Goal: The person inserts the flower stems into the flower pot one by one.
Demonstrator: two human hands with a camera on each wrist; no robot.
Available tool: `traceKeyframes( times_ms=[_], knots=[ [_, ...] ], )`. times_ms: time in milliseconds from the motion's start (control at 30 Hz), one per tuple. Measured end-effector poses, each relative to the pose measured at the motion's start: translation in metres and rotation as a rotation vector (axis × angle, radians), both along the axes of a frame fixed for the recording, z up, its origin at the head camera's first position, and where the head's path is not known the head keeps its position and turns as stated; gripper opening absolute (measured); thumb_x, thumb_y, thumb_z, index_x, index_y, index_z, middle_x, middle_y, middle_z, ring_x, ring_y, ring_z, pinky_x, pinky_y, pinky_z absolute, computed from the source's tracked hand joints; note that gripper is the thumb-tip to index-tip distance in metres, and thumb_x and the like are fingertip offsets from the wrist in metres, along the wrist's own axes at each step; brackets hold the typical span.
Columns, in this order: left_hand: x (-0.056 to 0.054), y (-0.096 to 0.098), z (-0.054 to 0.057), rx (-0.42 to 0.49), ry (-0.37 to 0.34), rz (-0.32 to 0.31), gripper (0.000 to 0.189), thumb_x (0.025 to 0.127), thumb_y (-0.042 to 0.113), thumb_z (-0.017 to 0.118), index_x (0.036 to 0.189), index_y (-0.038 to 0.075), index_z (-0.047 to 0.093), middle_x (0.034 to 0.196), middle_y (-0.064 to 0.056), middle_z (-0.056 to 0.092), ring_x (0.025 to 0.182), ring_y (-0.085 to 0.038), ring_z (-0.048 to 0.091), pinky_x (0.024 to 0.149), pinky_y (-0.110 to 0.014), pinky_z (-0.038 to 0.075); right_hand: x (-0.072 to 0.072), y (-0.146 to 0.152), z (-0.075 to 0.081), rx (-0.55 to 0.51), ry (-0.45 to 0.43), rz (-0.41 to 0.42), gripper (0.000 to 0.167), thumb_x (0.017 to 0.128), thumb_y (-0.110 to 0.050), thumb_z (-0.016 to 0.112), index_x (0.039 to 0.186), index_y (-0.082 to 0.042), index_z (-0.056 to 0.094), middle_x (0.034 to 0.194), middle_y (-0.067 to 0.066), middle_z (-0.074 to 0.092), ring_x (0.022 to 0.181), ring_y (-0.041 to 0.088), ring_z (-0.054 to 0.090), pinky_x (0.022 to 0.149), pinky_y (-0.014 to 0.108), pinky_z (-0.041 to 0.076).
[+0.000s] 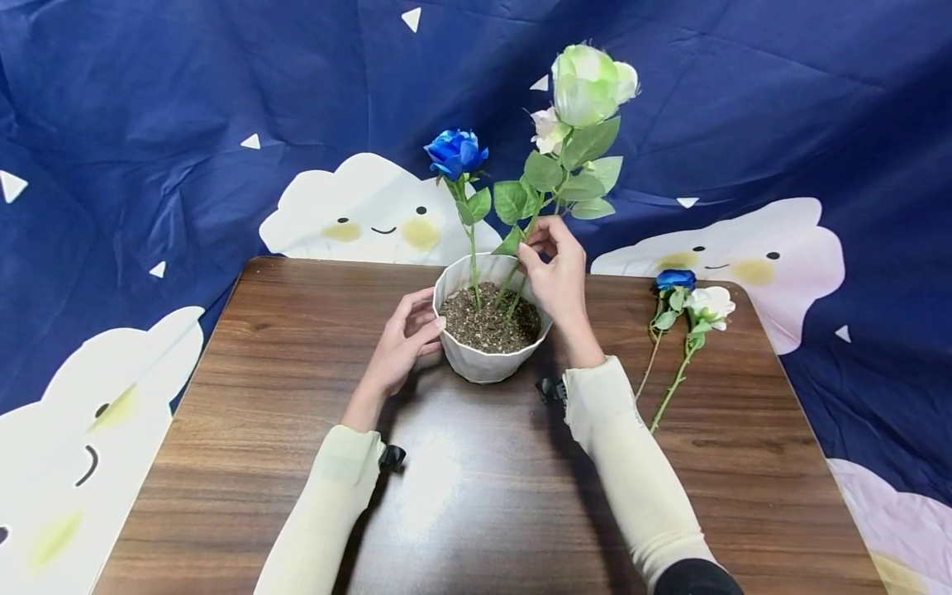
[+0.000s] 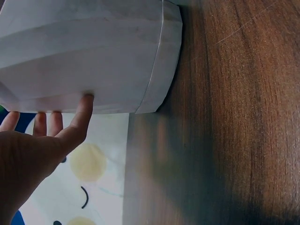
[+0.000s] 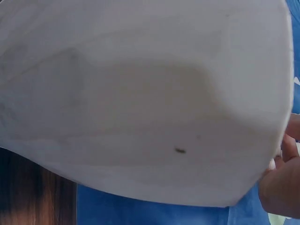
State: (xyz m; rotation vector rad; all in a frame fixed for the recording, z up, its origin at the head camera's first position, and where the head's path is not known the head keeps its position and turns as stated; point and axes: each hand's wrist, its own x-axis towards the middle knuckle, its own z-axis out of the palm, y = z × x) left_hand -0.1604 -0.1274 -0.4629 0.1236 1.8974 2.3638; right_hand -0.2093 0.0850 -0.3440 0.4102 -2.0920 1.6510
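A white faceted flower pot [image 1: 487, 364] filled with dark soil [image 1: 491, 318] stands on the table. My left hand [image 1: 397, 343] rests against its left side, the thumb near the rim; in the left wrist view the fingers of that hand [image 2: 37, 150] touch the pot wall [image 2: 84, 61]. Above the pot's right rim, my right hand [image 1: 559, 273] pinches the leafy green stem of a tall green-and-white rose [image 1: 587, 87]. A smaller pale flower [image 1: 548, 130] shows beside that bloom. At the left of the soil stands an upright blue rose [image 1: 456, 154]. The pot wall [image 3: 140, 103] fills most of the right wrist view.
On the brown wooden table [image 1: 260, 430], right of my right forearm, lie another blue rose [image 1: 675, 279] and a white rose [image 1: 711, 306] with long stems. Behind hangs a dark blue cloth [image 1: 201, 74] printed with smiling clouds and white triangles.
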Motion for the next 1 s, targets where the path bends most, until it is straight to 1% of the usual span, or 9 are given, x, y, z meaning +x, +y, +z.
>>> traceKeyframes(
  times_ms=[67,167,233,300,400,467,633,867,1000],
  knots=[
    [0.000,0.000,0.000,0.000,0.001,-0.001,0.055,0.099,0.008,0.062,0.149,0.007,0.041,0.144,-0.020,0.043,0.120,-0.026,0.051,0.094,-0.054,0.054,0.002,-0.002,0.002,0.026,0.013,-0.012,0.013,0.082,0.021,0.060,0.094,0.016,0.058,0.082,0.021,0.060,0.072,0.020,0.059,0.062,0.016,0.052],
    [0.000,-0.001,-0.001,0.002,0.005,0.000,0.055,0.098,0.009,0.062,0.149,0.008,0.041,0.144,-0.020,0.044,0.120,-0.027,0.051,0.093,-0.053,0.054,-0.007,-0.002,-0.009,0.048,0.017,-0.009,0.013,0.082,0.020,0.060,0.095,0.014,0.058,0.085,0.026,0.061,0.074,0.026,0.060,0.063,0.016,0.052],
    [0.000,-0.001,-0.001,0.004,0.008,0.002,0.056,0.098,0.009,0.063,0.149,0.008,0.042,0.144,-0.020,0.044,0.120,-0.028,0.052,0.092,-0.053,0.055,-0.014,-0.002,-0.017,0.067,0.008,-0.005,0.014,0.083,0.019,0.061,0.096,0.014,0.059,0.086,0.026,0.061,0.075,0.032,0.060,0.061,0.017,0.052],
    [0.000,0.000,-0.001,0.004,0.011,0.004,0.056,0.097,0.009,0.063,0.149,0.008,0.042,0.144,-0.020,0.045,0.120,-0.029,0.052,0.092,-0.053,0.055,-0.021,-0.002,-0.026,0.085,0.003,-0.003,0.015,0.084,0.018,0.063,0.098,0.013,0.060,0.087,0.027,0.061,0.076,0.034,0.061,0.062,0.020,0.051],
    [0.000,0.000,-0.001,0.002,0.012,0.006,0.055,0.098,0.009,0.063,0.149,0.008,0.042,0.144,-0.020,0.045,0.121,-0.029,0.052,0.093,-0.054,0.054,-0.025,-0.002,-0.030,0.106,-0.010,0.000,0.015,0.085,0.016,0.066,0.097,0.010,0.061,0.086,0.023,0.062,0.076,0.033,0.062,0.064,0.025,0.052],
    [0.000,0.000,-0.002,0.001,0.011,0.006,0.055,0.098,0.008,0.063,0.149,0.008,0.042,0.143,-0.020,0.045,0.121,-0.029,0.052,0.094,-0.055,0.053,-0.027,-0.001,-0.032,0.112,-0.020,0.006,0.015,0.085,0.014,0.068,0.097,0.007,0.062,0.086,0.021,0.064,0.077,0.029,0.063,0.065,0.025,0.053],
    [-0.001,0.000,-0.003,-0.003,0.009,0.008,0.055,0.097,0.008,0.063,0.149,0.009,0.042,0.143,-0.020,0.045,0.122,-0.031,0.051,0.094,-0.056,0.054,-0.028,-0.001,-0.034,0.138,-0.029,0.015,0.015,0.086,0.013,0.069,0.097,0.005,0.062,0.085,0.015,0.064,0.077,0.025,0.063,0.066,0.021,0.051],
    [0.000,0.000,-0.003,-0.011,0.008,0.010,0.054,0.098,0.010,0.063,0.148,0.009,0.043,0.143,-0.019,0.045,0.122,-0.030,0.052,0.093,-0.055,0.054,-0.029,0.000,-0.042,0.209,-0.031,0.019,0.015,0.087,0.010,0.068,0.097,0.003,0.061,0.086,0.015,0.064,0.077,0.023,0.062,0.069,0.022,0.047],
    [0.000,-0.001,-0.002,-0.015,0.011,0.010,0.054,0.098,0.010,0.063,0.148,0.009,0.043,0.143,-0.019,0.045,0.122,-0.028,0.052,0.093,-0.055,0.054,-0.029,0.000,-0.046,0.235,-0.021,0.026,0.015,0.087,0.009,0.068,0.098,0.002,0.059,0.086,0.015,0.065,0.075,0.024,0.063,0.067,0.023,0.047]
  ],
)
